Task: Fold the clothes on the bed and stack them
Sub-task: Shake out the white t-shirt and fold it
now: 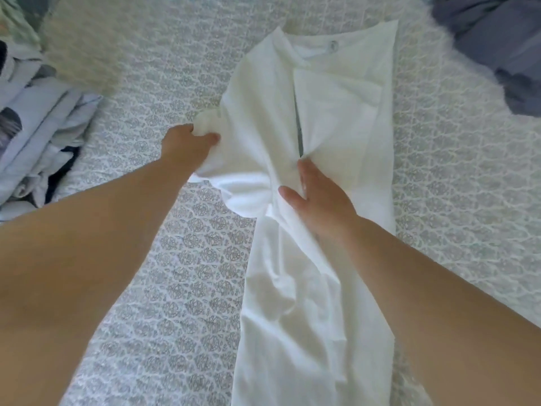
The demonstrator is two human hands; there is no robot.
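Observation:
A white shirt [328, 92] lies lengthwise on the patterned bedspread [181, 259], collar at the far end, with its right side folded inward. My left hand [187, 145] grips a bunched part of the shirt's left edge, likely the sleeve. On the shirt's middle, my right hand [316, 197] lies flat with fingers straight, pressing the cloth down near the fold line. The shirt's lower part runs toward me between my forearms, wrinkled.
A heap of light blue and dark clothes [38, 127] sits at the left edge. A fluffy cream pillow [85, 42] lies at the top left. A grey-blue garment [497, 45] is piled at the top right on a white furry throw [421, 54].

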